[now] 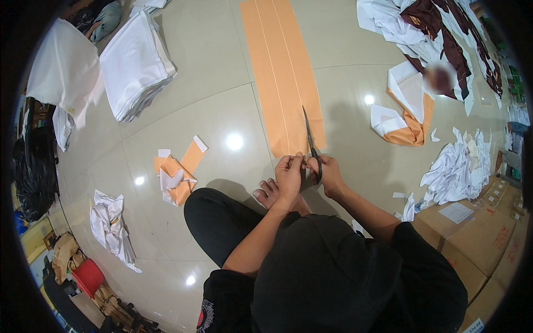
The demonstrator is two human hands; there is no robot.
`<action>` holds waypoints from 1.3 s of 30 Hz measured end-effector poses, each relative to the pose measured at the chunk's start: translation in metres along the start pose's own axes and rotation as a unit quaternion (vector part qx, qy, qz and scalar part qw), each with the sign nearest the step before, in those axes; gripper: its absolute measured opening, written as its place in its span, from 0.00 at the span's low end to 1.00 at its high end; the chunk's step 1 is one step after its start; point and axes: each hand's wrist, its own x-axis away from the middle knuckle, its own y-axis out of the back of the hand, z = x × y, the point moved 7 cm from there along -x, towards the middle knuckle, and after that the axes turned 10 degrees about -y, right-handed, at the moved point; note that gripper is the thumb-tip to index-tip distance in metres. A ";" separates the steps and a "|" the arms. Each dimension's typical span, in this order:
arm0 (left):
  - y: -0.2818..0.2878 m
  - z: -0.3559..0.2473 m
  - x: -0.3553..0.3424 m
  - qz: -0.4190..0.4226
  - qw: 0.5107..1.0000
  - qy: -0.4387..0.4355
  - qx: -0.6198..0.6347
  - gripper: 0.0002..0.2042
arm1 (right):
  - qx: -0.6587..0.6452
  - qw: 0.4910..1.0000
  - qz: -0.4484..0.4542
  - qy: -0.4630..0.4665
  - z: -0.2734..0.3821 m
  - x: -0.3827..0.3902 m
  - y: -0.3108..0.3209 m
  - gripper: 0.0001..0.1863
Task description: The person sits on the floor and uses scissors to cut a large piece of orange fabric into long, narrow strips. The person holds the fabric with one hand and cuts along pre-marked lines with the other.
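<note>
A long strip of orange fabric (277,72) lies flat on the floor, marked with two pale lines along its length. Its near end reaches my hands. My left hand (288,173) is closed, fingers pinching the fabric's near edge. In my right hand (328,175) is a pair of scissors (310,133) with dark handles. The blades point away from me, over the right part of the strip near its right-hand line. They look nearly closed. My bare foot (268,192) rests on the floor just left of my left hand.
Stacked white cloth (136,66) lies at far left. A crumpled orange-and-white piece (177,180) and a white bundle (112,227) sit nearer. On the right are another orange-and-white piece (408,125), white scraps (458,169), cardboard boxes (477,233) and maroon-and-white cloth (427,19).
</note>
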 end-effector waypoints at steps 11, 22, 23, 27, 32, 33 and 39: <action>-0.001 -0.003 0.001 0.007 1.000 -0.002 -0.005 0.10 | -0.006 1.000 0.007 -0.005 -0.005 -0.003 -0.001 0.12; 0.000 -0.002 0.001 0.001 1.000 0.005 -0.006 0.10 | -0.011 1.000 0.008 0.001 -0.006 -0.003 -0.001 0.11; 0.000 -0.001 0.001 0.001 1.000 0.005 -0.009 0.10 | -0.009 1.000 0.007 0.001 -0.006 -0.003 -0.001 0.11; -0.002 -0.004 0.002 0.003 1.000 0.008 0.007 0.10 | -0.005 1.000 0.004 0.001 -0.007 -0.003 0.000 0.12; 0.001 0.001 0.000 0.002 1.000 0.001 -0.002 0.11 | 0.005 1.000 -0.002 0.012 -0.003 -0.002 -0.001 0.13; 0.001 0.001 0.000 0.003 1.000 0.000 -0.002 0.11 | 0.006 1.000 0.001 0.015 -0.001 -0.004 -0.001 0.14; 0.001 0.000 0.002 0.000 1.000 0.012 0.008 0.11 | 0.014 1.000 0.009 0.021 0.020 -0.003 -0.009 0.15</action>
